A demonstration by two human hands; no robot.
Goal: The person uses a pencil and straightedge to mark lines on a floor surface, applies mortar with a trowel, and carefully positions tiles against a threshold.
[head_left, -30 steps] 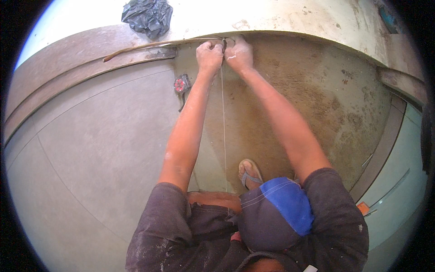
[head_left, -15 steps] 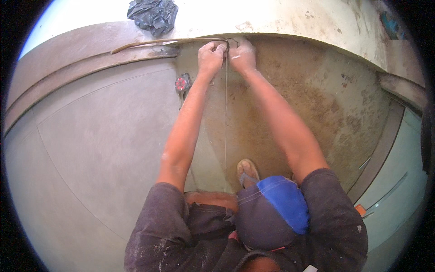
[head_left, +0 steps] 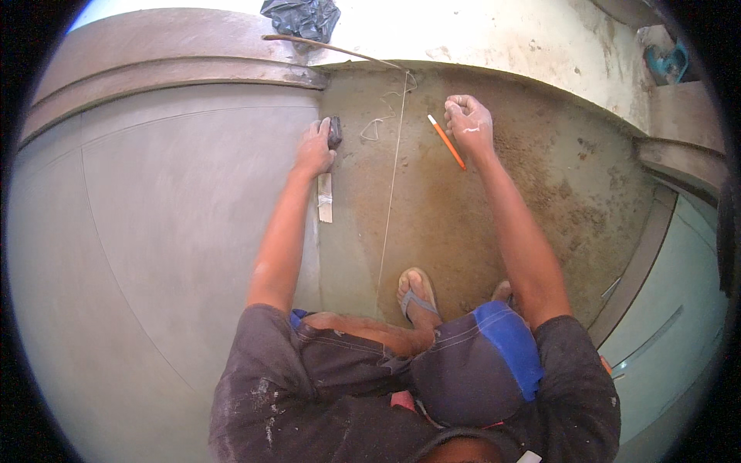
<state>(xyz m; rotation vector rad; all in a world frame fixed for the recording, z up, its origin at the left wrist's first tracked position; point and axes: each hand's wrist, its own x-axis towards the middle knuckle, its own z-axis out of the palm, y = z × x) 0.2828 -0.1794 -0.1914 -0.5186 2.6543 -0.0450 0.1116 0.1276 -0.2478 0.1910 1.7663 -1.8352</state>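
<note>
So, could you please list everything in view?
Tape measure: one, black, centre-left
Wood strip: one, pale, below it
String: count unclear, whitish, centre
Pen: one, orange-white, right of string
Rod: one, brown, top centre
Bag: one, black plastic, top
Wall: one, white, top
Ledges: at least two, brownish, both sides
Tiles: several, grey, left
Unclear items: several, blue, orange, right side
Sandal: one clear, grey-beige, bottom
Garments: two, dark and blue, bottom
Left hand: one, dusty, at tape measure
Right hand: one, white-smeared, beside pen
</note>
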